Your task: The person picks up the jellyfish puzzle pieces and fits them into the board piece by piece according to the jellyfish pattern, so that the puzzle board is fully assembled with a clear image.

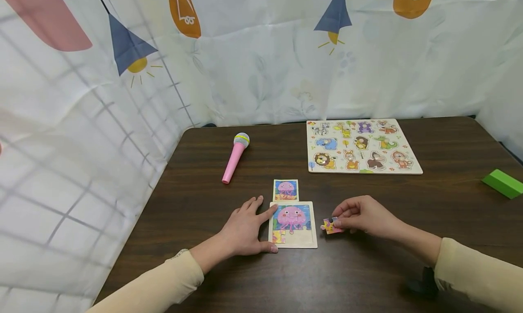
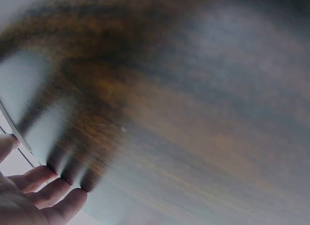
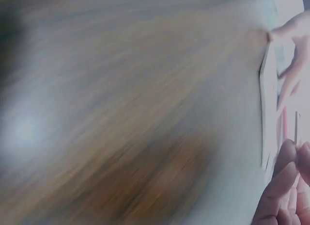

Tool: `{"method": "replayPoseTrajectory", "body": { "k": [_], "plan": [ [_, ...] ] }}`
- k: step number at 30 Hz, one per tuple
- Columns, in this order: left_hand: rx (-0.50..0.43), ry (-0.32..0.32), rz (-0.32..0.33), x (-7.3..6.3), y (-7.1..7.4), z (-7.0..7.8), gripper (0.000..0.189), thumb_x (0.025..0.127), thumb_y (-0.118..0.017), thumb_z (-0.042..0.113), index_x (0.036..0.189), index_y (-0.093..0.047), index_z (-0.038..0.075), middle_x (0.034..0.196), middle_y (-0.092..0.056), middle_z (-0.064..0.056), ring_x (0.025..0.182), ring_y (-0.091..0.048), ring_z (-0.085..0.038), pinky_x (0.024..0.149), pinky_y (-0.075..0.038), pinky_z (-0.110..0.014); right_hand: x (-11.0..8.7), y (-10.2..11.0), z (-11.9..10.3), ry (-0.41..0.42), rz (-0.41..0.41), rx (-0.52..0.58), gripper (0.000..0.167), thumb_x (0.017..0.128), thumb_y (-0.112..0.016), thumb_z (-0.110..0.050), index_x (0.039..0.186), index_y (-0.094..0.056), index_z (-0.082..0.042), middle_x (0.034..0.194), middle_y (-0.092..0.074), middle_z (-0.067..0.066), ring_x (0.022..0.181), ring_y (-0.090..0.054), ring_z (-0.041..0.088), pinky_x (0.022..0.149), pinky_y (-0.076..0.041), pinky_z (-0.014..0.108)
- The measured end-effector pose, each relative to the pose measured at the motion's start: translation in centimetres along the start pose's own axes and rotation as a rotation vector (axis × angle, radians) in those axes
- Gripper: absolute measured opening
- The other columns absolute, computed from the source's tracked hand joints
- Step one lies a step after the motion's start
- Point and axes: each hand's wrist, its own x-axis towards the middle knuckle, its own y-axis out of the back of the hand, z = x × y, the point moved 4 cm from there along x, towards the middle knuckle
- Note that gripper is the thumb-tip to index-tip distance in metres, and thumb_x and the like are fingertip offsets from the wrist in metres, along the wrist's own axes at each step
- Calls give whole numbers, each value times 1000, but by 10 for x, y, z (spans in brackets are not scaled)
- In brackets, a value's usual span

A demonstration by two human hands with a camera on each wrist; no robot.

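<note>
A square jigsaw tray (image 1: 313, 240) with a pink jellyfish picture lies on the dark wooden table. Its upper half is filled with pieces, one yellow and pink piece (image 1: 278, 237) sits at the lower left, and bare tray shows at the lower right. My left hand (image 1: 245, 229) is spread at the tray's left side, index fingertip and thumb at its edge. Just right of the tray, my right hand (image 1: 361, 217) pinches a yellow and pink jigsaw piece (image 1: 332, 226) between thumb and fingers. A small jellyfish picture card (image 1: 286, 190) touches the tray's top edge.
Behind the card to the left lies a pink toy microphone (image 1: 234, 158). An animal puzzle board (image 1: 363, 146) is at the back right, and a green block (image 1: 503, 183) rests near the right edge. Patterned curtains (image 1: 261, 68) stand behind and left of the table.
</note>
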Motion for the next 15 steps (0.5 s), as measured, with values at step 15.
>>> {"method": "replayPoseTrajectory", "body": {
  "k": [15],
  "plan": [
    [-1,4,-6,1,0,-1,98,78,-74,71,159,-39,28,167,-29,-19,153,-28,-42,114,-38,-63,39,-54,-27,-45,-100,75,16,91,-77,-14,88,-72,1,71,-76,11,61,-69,8,52,-52,22]
  ]
}}
